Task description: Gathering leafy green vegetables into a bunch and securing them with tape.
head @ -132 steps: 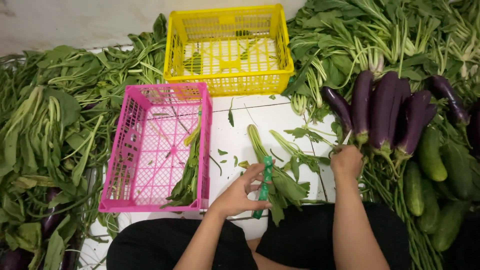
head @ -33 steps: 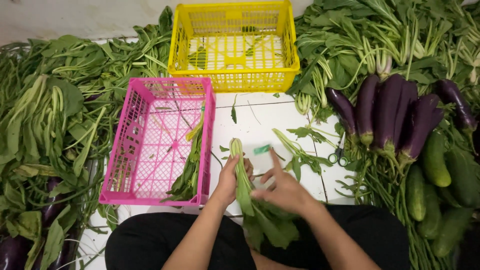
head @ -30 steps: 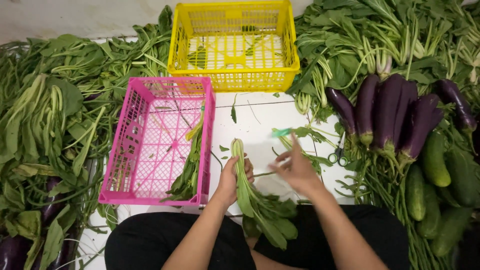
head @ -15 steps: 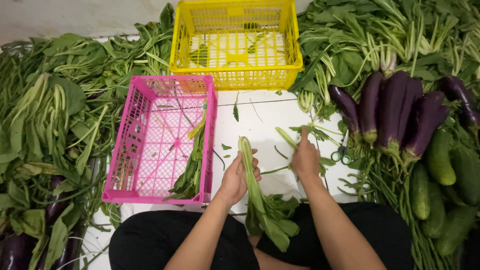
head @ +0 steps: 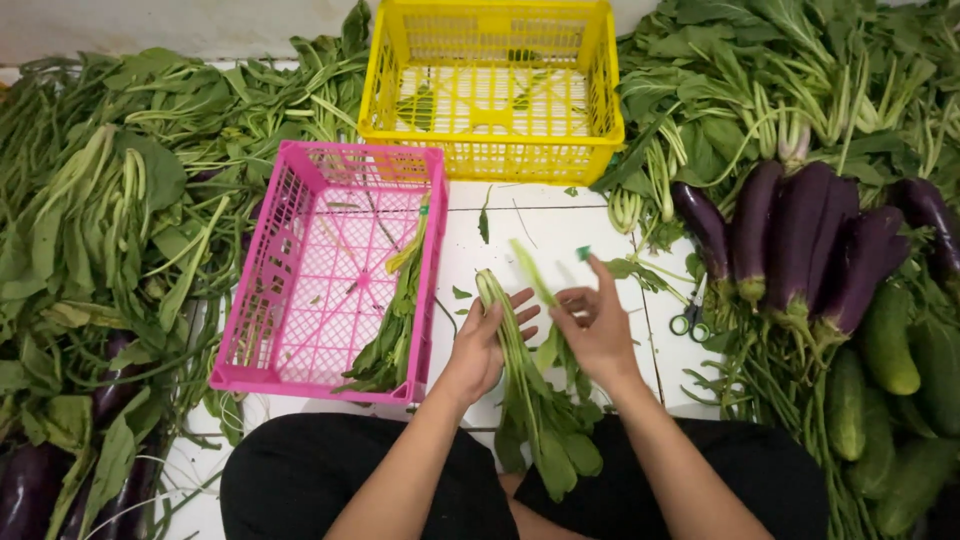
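At lower centre, a leafy-green bunch [head: 530, 400] is cradled, stems up, by the half-open left hand [head: 485, 345], while green tape [head: 583, 253] is pinched by the right hand [head: 597, 330] for access.

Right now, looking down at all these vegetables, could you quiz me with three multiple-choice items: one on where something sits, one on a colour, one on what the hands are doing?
1. Where are the aubergines?
A. in the pink crate
B. right of the hands, on the greens
C. in the yellow crate

2. Which colour is the crate nearest the left hand?
A. pink
B. blue
C. white

3. The bunch of leafy greens is:
A. lying untouched
B. in the yellow crate
C. held between both hands

Answers: 1 B, they lie at right. 2 A, pink mesh walls. 3 C, the right hand meets the left on its stems.
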